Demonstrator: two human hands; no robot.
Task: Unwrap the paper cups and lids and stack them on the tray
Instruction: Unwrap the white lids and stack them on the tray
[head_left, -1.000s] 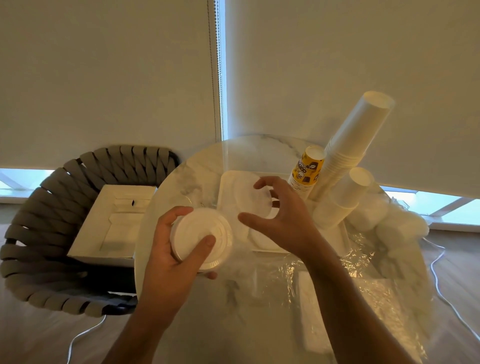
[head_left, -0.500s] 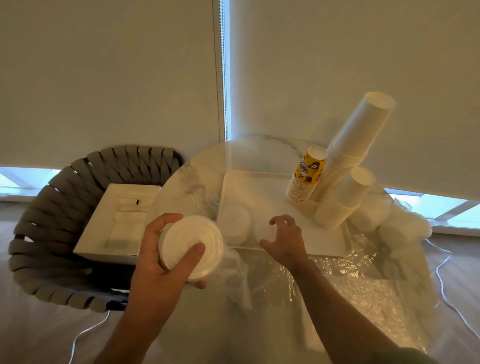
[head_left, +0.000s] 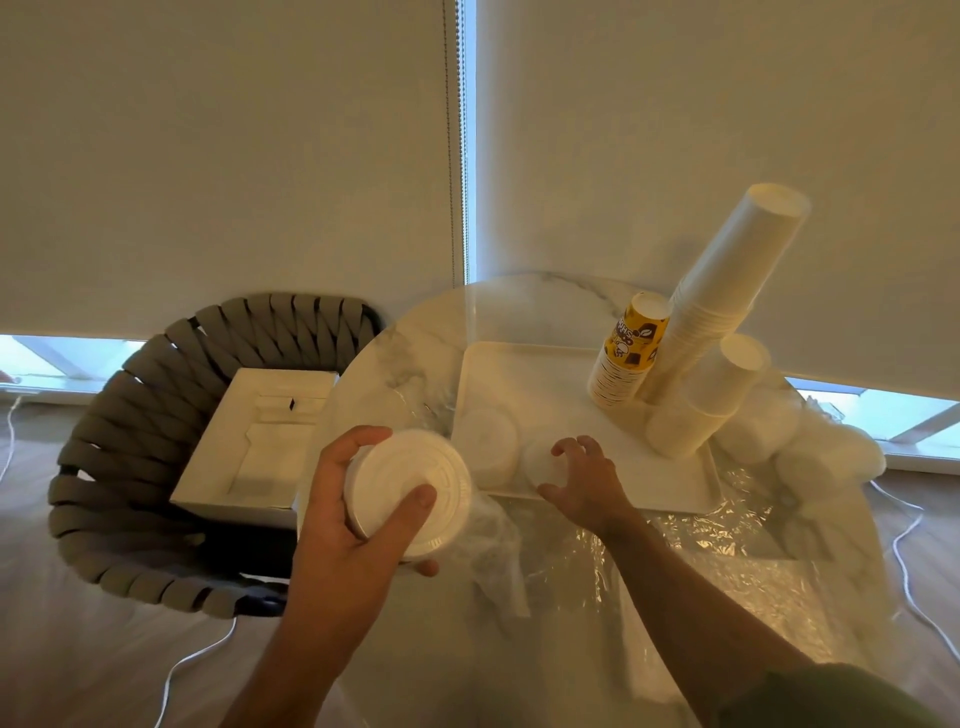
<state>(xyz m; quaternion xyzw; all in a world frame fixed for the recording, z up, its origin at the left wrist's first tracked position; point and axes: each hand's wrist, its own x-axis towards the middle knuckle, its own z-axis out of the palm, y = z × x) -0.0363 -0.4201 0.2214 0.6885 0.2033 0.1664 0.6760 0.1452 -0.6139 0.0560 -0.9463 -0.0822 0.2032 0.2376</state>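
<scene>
my left hand (head_left: 343, 525) grips a stack of lids (head_left: 408, 493), fingers curled behind it and thumb (head_left: 410, 506) pressed across the top lid; the stack is held above the near left edge of the round table (head_left: 415, 332), clear of the tray (head_left: 675, 478). clear wrap (head_left: 493, 551) hangs from the stack's lower right side, down toward the table. my right hand (head_left: 584, 478) sits at the tray's near edge, fingers spread and bent over a low pile of lids (head_left: 540, 460); whether the fingertips actually pinch it, i cannot tell. a second lid pile (head_left: 488, 441) stands just to its left on the tray, and the two look to be touching. at the tray's far right, three cup stacks stand upside down and lean right: a tall white stack (head_left: 727, 291), a yellow printed stack (head_left: 631, 353) touching its left side, and a short white stack (head_left: 706, 400) in front of it. more wrapped white items (head_left: 826, 452) lie off the tray to the right, too blurred to name. crumpled plastic film (head_left: 717, 551) covers the near right of the table. to the left, a woven chair (head_left: 156, 415) holds an open white box (head_left: 260, 441). a cable (head_left: 187, 665) runs over the floor.
</scene>
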